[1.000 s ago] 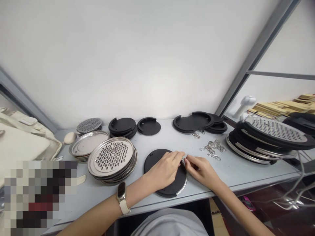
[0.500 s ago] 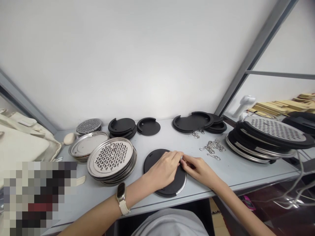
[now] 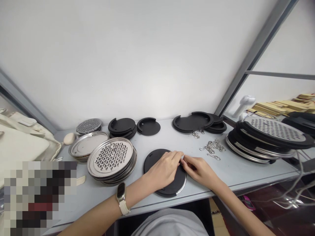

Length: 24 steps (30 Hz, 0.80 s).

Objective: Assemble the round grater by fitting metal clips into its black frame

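In the head view, two bare hands are seen at one round black disc (image 3: 153, 163), which is laid flat near the front edge of one grey table (image 3: 169, 141); a metal rim is exposed along its near right side. The left hand (image 3: 166, 167) is laid across the disc, its fingers held together and stretched towards the right edge. By the right hand (image 3: 199, 170) the same edge is met, thumb and forefinger brought close together beside the left fingertips. Whether anything small is gripped there by either hand cannot be told, since the fingertips are hidden. One watch (image 3: 121, 191) is worn on the left wrist.

To the right of the disc, one tangled heap of wire clips (image 3: 213, 146) is spread, too jumbled to be counted; at least two more clips (image 3: 196, 134) are seen beside a group of at least three black covers (image 3: 193, 123) near the wall. At the back, one separate cover (image 3: 149, 126) is placed beside one pile of at least two covers (image 3: 122, 126).

On the left, one stack topped by a toothed metal plate (image 3: 113, 157), one stack of plain metal plates (image 3: 89, 144) and one grey perforated plate (image 3: 89, 126) are seen. On the far right, one tall stack (image 3: 261, 144) is topped by one perforated plate (image 3: 277, 128).
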{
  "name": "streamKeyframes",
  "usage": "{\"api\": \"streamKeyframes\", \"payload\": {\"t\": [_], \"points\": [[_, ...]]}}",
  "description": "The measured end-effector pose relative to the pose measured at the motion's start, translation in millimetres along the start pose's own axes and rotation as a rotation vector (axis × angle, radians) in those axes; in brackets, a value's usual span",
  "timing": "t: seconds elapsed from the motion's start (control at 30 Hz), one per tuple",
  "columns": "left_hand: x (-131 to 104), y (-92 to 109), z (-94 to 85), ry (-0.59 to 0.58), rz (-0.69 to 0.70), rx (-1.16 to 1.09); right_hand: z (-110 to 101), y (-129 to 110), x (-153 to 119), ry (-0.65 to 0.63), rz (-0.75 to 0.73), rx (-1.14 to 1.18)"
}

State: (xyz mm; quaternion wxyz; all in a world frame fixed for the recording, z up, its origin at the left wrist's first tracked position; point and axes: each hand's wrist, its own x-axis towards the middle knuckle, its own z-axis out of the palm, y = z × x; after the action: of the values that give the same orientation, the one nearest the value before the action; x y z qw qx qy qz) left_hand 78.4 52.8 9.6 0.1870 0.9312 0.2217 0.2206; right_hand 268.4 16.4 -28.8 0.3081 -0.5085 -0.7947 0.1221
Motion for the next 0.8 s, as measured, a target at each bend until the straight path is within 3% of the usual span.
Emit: {"api": "streamKeyframes", "payload": {"t": [0.4,0.53,0.8], "points": [[-0.5,-0.5,0.7,0.002,0.016,0.001,-0.4,-0.7,-2.1,0.061,-0.053,-0.063],[-0.7,-1.7,1.5,-0.010,0.027,-0.020,-0.9,0.8,-2.7,0.109,-0.025,-0.028],[-0.9,-3.9,3.9,-0.005,0.004,0.069,-1.1,2.4,-0.3,0.062,0.057,0.014]]}}
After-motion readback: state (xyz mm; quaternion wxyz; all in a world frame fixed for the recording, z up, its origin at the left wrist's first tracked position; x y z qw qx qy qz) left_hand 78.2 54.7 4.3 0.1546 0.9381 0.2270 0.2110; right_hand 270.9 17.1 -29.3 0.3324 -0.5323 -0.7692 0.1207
